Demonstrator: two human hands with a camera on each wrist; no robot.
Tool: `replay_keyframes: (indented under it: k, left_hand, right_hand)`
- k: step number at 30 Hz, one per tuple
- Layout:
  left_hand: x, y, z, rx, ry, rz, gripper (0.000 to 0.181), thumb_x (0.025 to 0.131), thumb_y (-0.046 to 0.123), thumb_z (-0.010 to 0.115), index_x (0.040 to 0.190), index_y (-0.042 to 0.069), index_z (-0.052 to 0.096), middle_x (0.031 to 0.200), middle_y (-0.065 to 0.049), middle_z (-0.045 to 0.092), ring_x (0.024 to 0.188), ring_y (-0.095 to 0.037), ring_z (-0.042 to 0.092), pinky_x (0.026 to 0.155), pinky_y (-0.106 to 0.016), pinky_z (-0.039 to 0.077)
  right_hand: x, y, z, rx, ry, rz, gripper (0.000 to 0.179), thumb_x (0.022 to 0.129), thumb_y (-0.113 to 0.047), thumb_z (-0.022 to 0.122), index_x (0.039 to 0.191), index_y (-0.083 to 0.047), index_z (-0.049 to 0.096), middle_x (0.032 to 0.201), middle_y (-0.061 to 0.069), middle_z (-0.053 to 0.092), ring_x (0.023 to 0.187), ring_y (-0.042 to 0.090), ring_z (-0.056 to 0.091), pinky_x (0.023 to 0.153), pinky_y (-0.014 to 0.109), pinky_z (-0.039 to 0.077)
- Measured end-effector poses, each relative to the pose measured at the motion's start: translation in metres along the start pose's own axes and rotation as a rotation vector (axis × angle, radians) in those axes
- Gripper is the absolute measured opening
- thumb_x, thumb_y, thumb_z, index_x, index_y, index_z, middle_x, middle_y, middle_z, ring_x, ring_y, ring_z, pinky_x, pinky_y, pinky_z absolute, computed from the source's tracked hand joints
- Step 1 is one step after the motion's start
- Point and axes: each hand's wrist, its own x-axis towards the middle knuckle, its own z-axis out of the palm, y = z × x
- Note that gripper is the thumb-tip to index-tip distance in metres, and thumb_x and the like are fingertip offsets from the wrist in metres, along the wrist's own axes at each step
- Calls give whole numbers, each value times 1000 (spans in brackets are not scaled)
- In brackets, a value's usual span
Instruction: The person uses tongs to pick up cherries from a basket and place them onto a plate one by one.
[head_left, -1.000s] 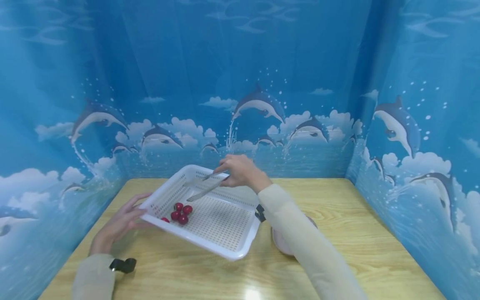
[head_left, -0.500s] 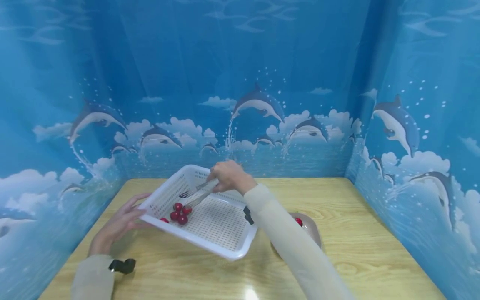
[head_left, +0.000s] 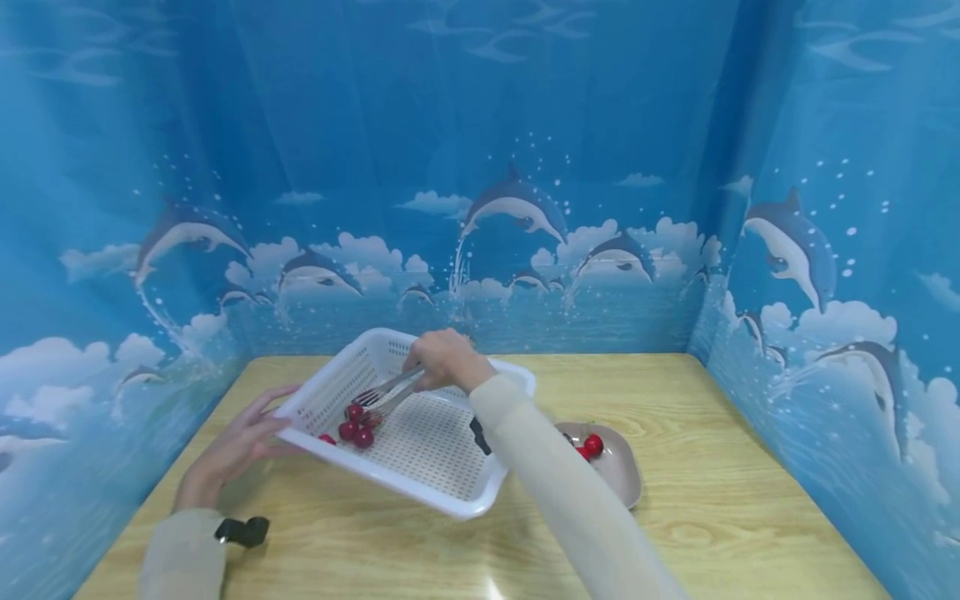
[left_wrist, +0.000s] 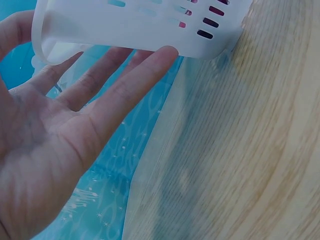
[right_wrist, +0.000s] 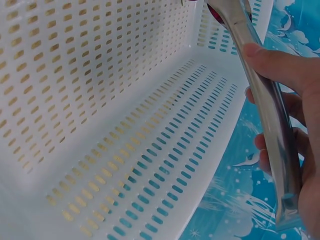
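Note:
A white perforated plastic basket (head_left: 438, 450) is held tilted above the table, sloping down to the right. My left hand (head_left: 236, 446) grips its left end; in the left wrist view, fingers (left_wrist: 120, 97) extend beneath the basket and the thumb lies at the rim. My right hand (head_left: 448, 358) holds metal tongs (head_left: 390, 398) inside the basket. Their fork-like tips are around or against several red cherries (head_left: 360, 433) near the left end; whether they pinch one is unclear. The right wrist view shows the thumb and curled fingers about the tongs' handle (right_wrist: 275, 130).
To the right, partly behind the right forearm, a pinkish-brown plate (head_left: 624, 479) carries red cherries (head_left: 593, 445). The wood-grain table (head_left: 720, 500) is enclosed by blue dolphin-print curtains (head_left: 487, 167). Black devices (head_left: 243, 532) are strapped at both wrists.
My right hand has moved left and down, bringing the tongs' tips to the cherries. The forearm's shift uncovers more of the plate. My left hand and the basket stay nearly still.

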Motion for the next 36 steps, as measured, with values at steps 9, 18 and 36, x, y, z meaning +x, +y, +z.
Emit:
replay_keyframes:
  k: [9, 18, 36]
  left_hand:
    - [0, 0, -1, 7, -6, 5, 53, 109, 4, 41, 159, 18, 35, 138, 14, 55, 120, -9, 64, 95, -47, 64]
    - [-1, 0, 0, 36, 5, -11, 54, 109, 5, 41, 161, 16, 31, 139, 14, 52, 120, -9, 64, 95, -50, 63]
    - [-1, -1, -1, 38, 10, -12, 55, 109, 5, 41, 161, 12, 27, 140, 15, 53, 121, -8, 64, 97, -47, 63]
  right_hand:
    - [1, -4, 6, -9, -1, -1, 32, 84, -39, 85, 115, -32, 79, 117, -10, 77, 109, 12, 71, 99, 35, 59]
    - [2, -4, 5, -53, 0, -22, 32, 85, -40, 84, 116, -33, 78, 118, -10, 77, 108, 11, 72, 96, 33, 61]
    - [-6, 7, -15, -79, 97, -86, 28, 88, -36, 82, 116, -35, 78, 112, -9, 77, 98, 10, 70, 76, 24, 61]
